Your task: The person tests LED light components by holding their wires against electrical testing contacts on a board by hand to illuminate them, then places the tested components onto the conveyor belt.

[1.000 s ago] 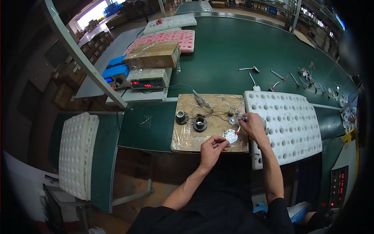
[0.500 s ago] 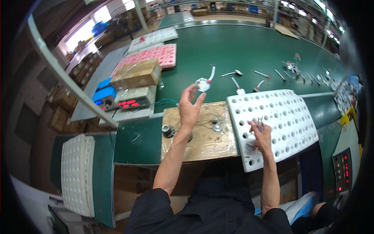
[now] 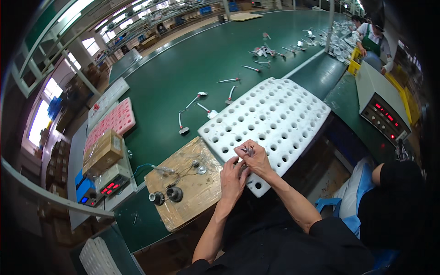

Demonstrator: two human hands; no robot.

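My left hand (image 3: 233, 182) and my right hand (image 3: 257, 161) are close together over the near left part of a white foam tray (image 3: 293, 107) full of round holes. The fingers of my right hand are closed round a small shiny grey part (image 3: 249, 151), whose kind I cannot make out. My left hand's fingers are bent and closed just beside it; what they grip, if anything, is hidden. On the green table (image 3: 192, 59) beyond the tray lie several round light parts with wire leads, among them a disc (image 3: 184, 130) with a white lead and another disc (image 3: 212, 114).
Left of the tray, a tape-covered board (image 3: 192, 183) carries dark round fixtures (image 3: 174, 194) and wires. Farther left stand a meter with red digits (image 3: 112, 183), a cardboard box (image 3: 103, 153) and a pink foam tray (image 3: 110, 126). Another meter (image 3: 385, 114) and a co-worker (image 3: 373, 41) are at right.
My left hand has come away from the white disc on the table and joined my right hand over the foam tray. The view has turned to the right.
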